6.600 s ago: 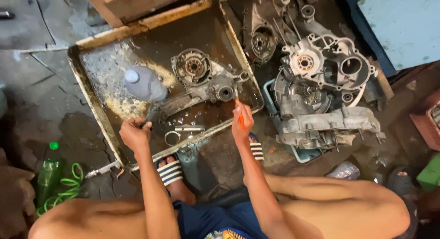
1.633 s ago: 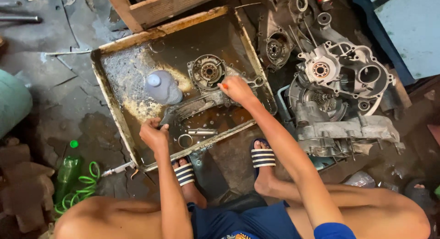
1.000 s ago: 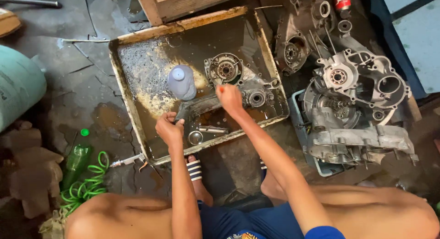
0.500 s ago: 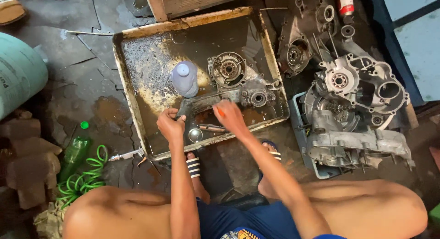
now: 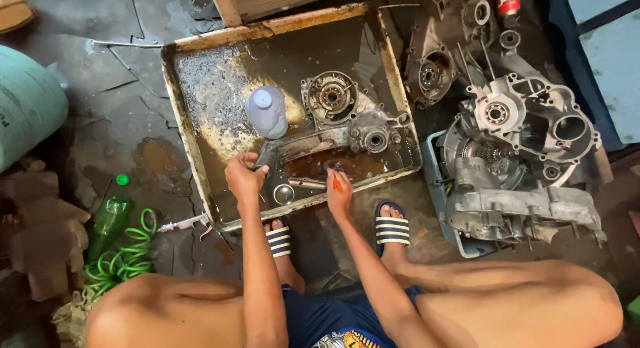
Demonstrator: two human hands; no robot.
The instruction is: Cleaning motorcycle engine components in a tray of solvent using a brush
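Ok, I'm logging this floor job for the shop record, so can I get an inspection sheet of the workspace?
Surface: cracked, oil-stained concrete floor.
Job's things: rusty metal wash tray holding dirty liquid, a grey engine casing, a pale plastic bottle, a small round metal cap.
Clutter: grey engine crankcase halves right of tray; green plastic bottle.
Hands: left hand over the tray's near edge, closed on something small; right hand at the tray's near rim with something orange at its fingers.
Cables: coiled green hose.
Surroundings: pale green cylinder, wooden frame.
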